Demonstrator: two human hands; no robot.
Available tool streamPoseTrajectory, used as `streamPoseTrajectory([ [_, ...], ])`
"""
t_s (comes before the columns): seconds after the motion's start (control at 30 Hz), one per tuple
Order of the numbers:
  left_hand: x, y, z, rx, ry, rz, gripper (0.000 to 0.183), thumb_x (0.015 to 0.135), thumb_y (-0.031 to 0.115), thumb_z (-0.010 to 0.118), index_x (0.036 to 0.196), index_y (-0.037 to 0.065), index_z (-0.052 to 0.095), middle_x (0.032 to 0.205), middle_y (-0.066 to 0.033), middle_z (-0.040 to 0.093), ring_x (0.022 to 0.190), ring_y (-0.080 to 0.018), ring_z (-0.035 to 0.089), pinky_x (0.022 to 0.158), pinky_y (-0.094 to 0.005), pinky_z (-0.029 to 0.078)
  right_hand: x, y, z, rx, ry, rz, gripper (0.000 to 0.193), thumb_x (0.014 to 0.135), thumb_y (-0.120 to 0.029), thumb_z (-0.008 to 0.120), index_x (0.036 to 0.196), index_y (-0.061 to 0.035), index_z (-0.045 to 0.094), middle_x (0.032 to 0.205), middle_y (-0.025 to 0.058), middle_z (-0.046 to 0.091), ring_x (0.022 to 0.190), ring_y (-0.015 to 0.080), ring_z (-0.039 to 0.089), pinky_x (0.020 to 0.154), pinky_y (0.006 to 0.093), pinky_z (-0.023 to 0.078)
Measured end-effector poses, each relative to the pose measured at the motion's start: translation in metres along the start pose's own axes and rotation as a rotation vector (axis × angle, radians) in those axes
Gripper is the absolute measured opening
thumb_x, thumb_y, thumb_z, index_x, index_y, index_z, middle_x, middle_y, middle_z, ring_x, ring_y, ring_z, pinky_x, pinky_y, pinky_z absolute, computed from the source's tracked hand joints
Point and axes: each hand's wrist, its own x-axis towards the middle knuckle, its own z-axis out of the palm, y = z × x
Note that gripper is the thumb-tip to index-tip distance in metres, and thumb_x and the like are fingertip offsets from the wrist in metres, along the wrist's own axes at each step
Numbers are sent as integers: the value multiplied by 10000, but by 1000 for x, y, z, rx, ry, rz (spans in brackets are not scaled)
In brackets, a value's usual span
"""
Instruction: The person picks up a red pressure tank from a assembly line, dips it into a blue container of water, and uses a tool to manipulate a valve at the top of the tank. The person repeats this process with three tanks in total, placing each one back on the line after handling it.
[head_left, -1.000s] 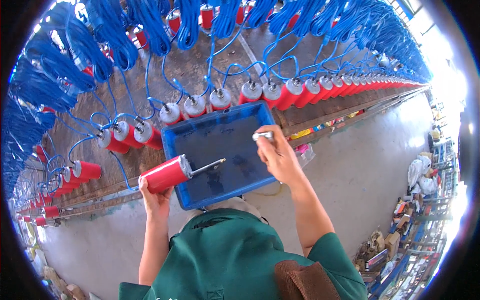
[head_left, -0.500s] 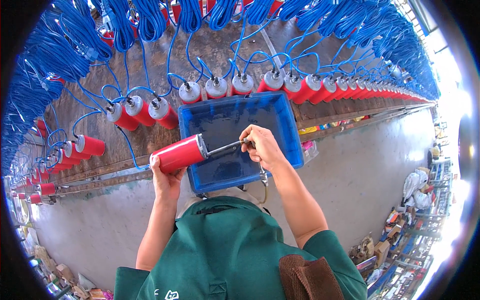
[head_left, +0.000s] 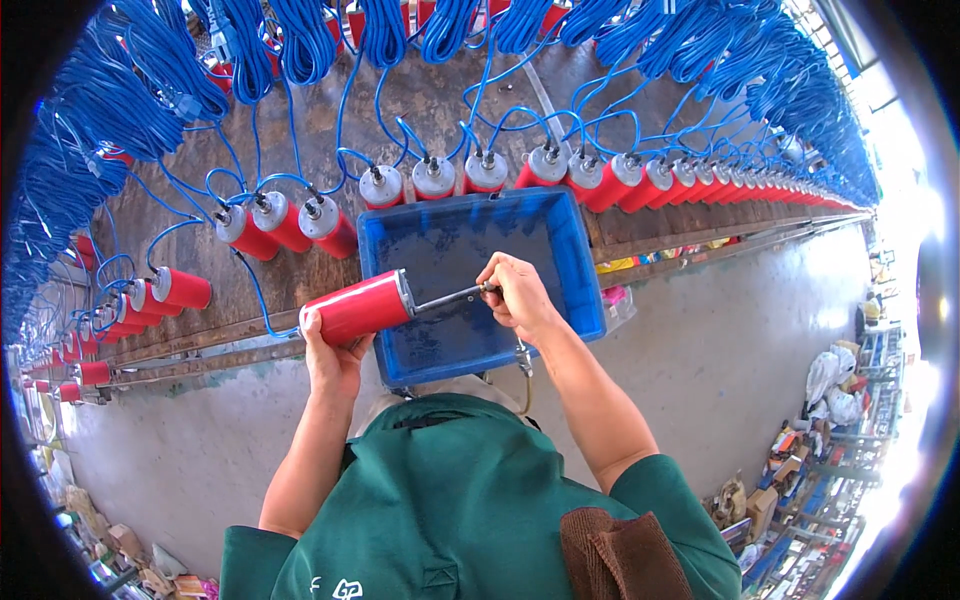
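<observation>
Red cylinder tilted sideways over the blue tray's left rim, rod pointing right.
Left hand clamped round the cylinder's cable end; right hand closed on a metal hose fitting at the rod tip. Body looks rigid, probably weighty, its glossy skin likely slick: best cradled from below, near mid-length. Slim rod seems stiff but a poor carrying point; blue cable flexible, not for lifting. Cylinder–rim contact: cannot tell.
</observation>
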Motion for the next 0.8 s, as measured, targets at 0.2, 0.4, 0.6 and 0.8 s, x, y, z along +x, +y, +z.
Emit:
streamPoseTrajectory([
  [0.2, -10, 0, 17, 16, 5, 90, 629, 939, 522, 706, 1357, 81, 546, 1247, -153, 695, 1108, -323, 724, 848, -442, 663, -14, -35, -56, -236, -2, -74, 167, 971, -72, 550, 1138, -72, 557, 809, 38, 566, 622, 83, 483, 491, 243, 388],
  [0.4, -14, -2, 33, 186, 78, 229, 492, 943, 329, 772, 1307, 65, 573, 1196, -152, 708, 1041, -284, 751, 723, -407, 684, -116, -146, -126, -316, 361, -819, 262, 1007, -181, 633, 1234, -68, 566, 871, 80, 651, 686, 140, 606, 568, 302, 511],
  [0.6, -8, -56, 115, 210, 10, 123, 562, 881, 302, 865, 1298, 102, 544, 1157, -101, 700, 992, -251, 747, 712, -434, 676, -104, -31, -298, -720, 448, -22, 314, 1060, -292, 615, 860, -53, 579, 637, 13, 551, 442, 124, 493, 411, 328, 397],
  [0.8, 37, -119, 121, 233, 89, -96, 622, 836, 343, 904, 1308, 109, 573, 1198, -119, 687, 1089, -299, 712, 770, -510, 664, -72, 19, -382, -854, 702, -61, 167, 980, -169, 536, 1045, -24, 587, 724, 121, 624, 491, 232, 613, 446, 386, 498],
])
